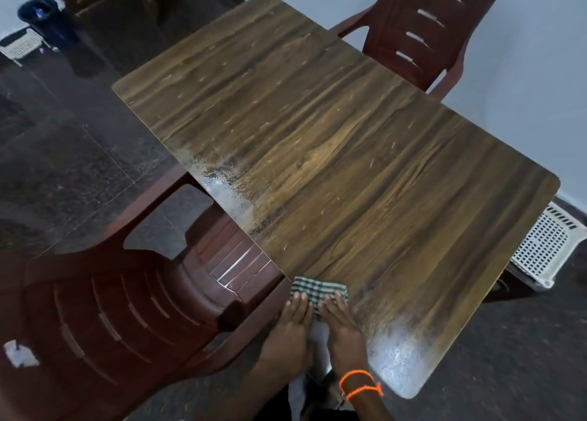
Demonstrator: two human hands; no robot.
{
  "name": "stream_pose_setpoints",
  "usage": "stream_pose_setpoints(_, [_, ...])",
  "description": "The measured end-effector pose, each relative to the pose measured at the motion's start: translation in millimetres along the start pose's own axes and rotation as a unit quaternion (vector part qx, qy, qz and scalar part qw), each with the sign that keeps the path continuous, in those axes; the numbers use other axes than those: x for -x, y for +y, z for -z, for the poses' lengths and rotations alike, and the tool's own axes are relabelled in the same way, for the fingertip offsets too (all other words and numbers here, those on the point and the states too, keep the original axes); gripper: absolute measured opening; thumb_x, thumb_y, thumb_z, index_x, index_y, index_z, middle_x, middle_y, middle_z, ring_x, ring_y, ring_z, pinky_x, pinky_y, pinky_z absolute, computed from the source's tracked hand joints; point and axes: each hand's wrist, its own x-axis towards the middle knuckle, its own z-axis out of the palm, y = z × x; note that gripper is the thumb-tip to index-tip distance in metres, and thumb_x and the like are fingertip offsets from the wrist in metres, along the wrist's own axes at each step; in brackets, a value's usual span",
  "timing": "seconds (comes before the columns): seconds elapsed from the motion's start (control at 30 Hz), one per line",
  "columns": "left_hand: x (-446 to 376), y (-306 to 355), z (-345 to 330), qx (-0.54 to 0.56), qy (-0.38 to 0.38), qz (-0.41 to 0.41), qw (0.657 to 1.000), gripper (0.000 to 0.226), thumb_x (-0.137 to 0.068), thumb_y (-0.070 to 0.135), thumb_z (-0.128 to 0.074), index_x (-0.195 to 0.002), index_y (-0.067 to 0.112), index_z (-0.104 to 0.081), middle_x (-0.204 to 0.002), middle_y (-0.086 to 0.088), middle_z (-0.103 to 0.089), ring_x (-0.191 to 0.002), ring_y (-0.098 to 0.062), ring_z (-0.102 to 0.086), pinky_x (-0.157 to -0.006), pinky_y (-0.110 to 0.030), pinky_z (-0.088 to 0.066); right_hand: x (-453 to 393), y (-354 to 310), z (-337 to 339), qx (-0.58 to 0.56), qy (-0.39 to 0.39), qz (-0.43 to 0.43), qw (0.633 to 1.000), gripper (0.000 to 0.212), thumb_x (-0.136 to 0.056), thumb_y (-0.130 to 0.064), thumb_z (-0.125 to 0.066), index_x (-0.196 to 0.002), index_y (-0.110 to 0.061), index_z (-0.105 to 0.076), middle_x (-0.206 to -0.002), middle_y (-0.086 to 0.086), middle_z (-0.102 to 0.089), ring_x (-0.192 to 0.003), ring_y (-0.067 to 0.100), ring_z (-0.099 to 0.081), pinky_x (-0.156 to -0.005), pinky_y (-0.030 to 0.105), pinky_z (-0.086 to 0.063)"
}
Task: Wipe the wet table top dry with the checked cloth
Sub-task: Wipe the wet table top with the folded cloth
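Note:
The wood-grain table top (333, 154) stretches away from me, with small water drops scattered over it and wet shiny patches at the left edge and the near right corner. A green-and-white checked cloth (317, 289) lies folded flat at the near left corner of the table. My left hand (292, 322) and my right hand (340, 322) lie side by side, palms down, pressing on the cloth's near part. An orange thread band circles my right wrist.
A dark red plastic chair (133, 309) stands close on the left, tucked against the table edge. A second one (425, 23) is at the far right side. A white perforated basket (546, 249) sits on the floor under the right edge. Dark speckled floor tiles surround the table.

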Motion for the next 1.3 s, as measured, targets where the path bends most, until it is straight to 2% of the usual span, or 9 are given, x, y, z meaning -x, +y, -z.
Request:
stream_pose_setpoints(0.13, [-10,15,2,-0.006,0.015,-0.005,1.000,0.078,-0.072,0.038,-0.051,-0.140,0.000,-0.052,-0.150,-0.017,-0.046,-0.143,-0.031,-0.035,-0.114,-0.042,-0.020,-12,12,17,0.009,0.037,-0.014,0.999,0.049,-0.078,0.008,-0.045,-0.117,-0.013,-0.066,-0.135,-0.003,-0.051,-0.132,0.016,-0.042,-0.101,0.035,-0.042])
stream_pose_setpoints(0.23, [-30,5,15,-0.013,0.035,0.010,0.999,0.074,-0.074,0.036,-0.047,-0.139,0.000,-0.053,-0.148,-0.016,-0.048,-0.142,-0.028,-0.039,-0.115,-0.041,-0.020,-40,7,13,0.014,0.058,-0.025,0.998,0.055,-0.074,0.021,-0.051,-0.116,-0.012,-0.067,-0.132,-0.001,-0.056,-0.133,0.017,-0.041,-0.107,0.024,-0.035])
stream_pose_setpoints(0.5, [-59,-57,86,-0.002,0.107,0.097,0.989,0.070,-0.083,0.024,-0.049,-0.148,0.000,-0.038,-0.158,-0.017,-0.033,-0.150,-0.028,-0.020,-0.124,-0.035,-0.003,-114,-50,-42,-0.003,0.004,-0.006,1.000,0.039,-0.081,-0.009,-0.045,-0.111,-0.009,-0.069,-0.124,0.010,-0.063,-0.130,0.029,-0.044,-0.103,0.042,-0.035])
stream_pose_setpoints(0.57, [-49,-67,92,-0.003,0.126,0.084,0.988,0.064,-0.087,0.024,-0.049,-0.145,-0.002,-0.042,-0.154,-0.020,-0.038,-0.148,-0.029,-0.027,-0.124,-0.034,-0.006,-114,-65,-52,-0.012,-0.001,-0.004,1.000,0.042,-0.082,-0.018,-0.040,-0.111,-0.009,-0.069,-0.125,0.009,-0.062,-0.130,0.028,-0.043,-0.105,0.042,-0.033])
stream_pose_setpoints(0.7, [-30,-84,70,-0.001,0.122,0.057,0.991,0.060,-0.084,0.033,-0.052,-0.134,0.000,-0.057,-0.142,-0.020,-0.053,-0.138,-0.031,-0.044,-0.120,-0.038,-0.024,-96,-59,-57,-0.015,-0.032,0.023,0.999,0.043,-0.082,-0.014,-0.038,-0.113,-0.009,-0.068,-0.126,0.008,-0.061,-0.132,0.026,-0.040,-0.104,0.044,-0.034])
stream_pose_setpoints(0.9, [-42,-57,57,-0.022,0.048,0.009,0.999,0.073,-0.072,0.039,-0.046,-0.132,0.001,-0.059,-0.141,-0.017,-0.055,-0.135,-0.030,-0.048,-0.114,-0.042,-0.037,-93,-29,-16,0.015,0.006,0.034,0.999,0.043,-0.083,-0.015,-0.038,-0.111,-0.013,-0.070,-0.127,0.001,-0.061,-0.130,0.019,-0.045,-0.105,0.029,-0.038])
stream_pose_setpoints(1.03, [-78,-50,75,-0.001,0.062,0.026,0.998,0.079,-0.076,0.036,-0.038,-0.145,-0.002,-0.043,-0.152,-0.020,-0.040,-0.146,-0.032,-0.030,-0.121,-0.048,-0.018,-123,-23,-14,0.027,0.031,-0.024,0.999,0.053,-0.074,-0.003,-0.034,-0.115,-0.012,-0.067,-0.129,0.004,-0.060,-0.133,0.016,-0.040,-0.110,0.021,-0.029])
stream_pose_setpoints(1.17, [-102,-67,108,0.020,0.088,0.068,0.994,0.078,-0.082,0.024,-0.052,-0.152,0.000,-0.028,-0.161,-0.018,-0.022,-0.152,-0.029,-0.012,-0.124,-0.039,-0.002,-160,-40,-31,0.019,0.027,-0.038,0.999,0.051,-0.076,-0.009,-0.034,-0.116,-0.011,-0.067,-0.128,0.009,-0.060,-0.134,0.019,-0.038,-0.107,0.039,-0.037])
stream_pose_setpoints(1.3, [-92,-103,122,0.018,0.084,0.083,0.993,0.079,-0.079,0.028,-0.039,-0.152,-0.002,-0.030,-0.161,-0.018,-0.025,-0.151,-0.030,-0.013,-0.122,-0.032,0.005,-174,-70,-50,0.025,-0.002,0.007,1.000,0.049,-0.079,-0.010,-0.035,-0.115,-0.011,-0.068,-0.127,0.007,-0.061,-0.133,0.026,-0.041,-0.104,0.046,-0.039])
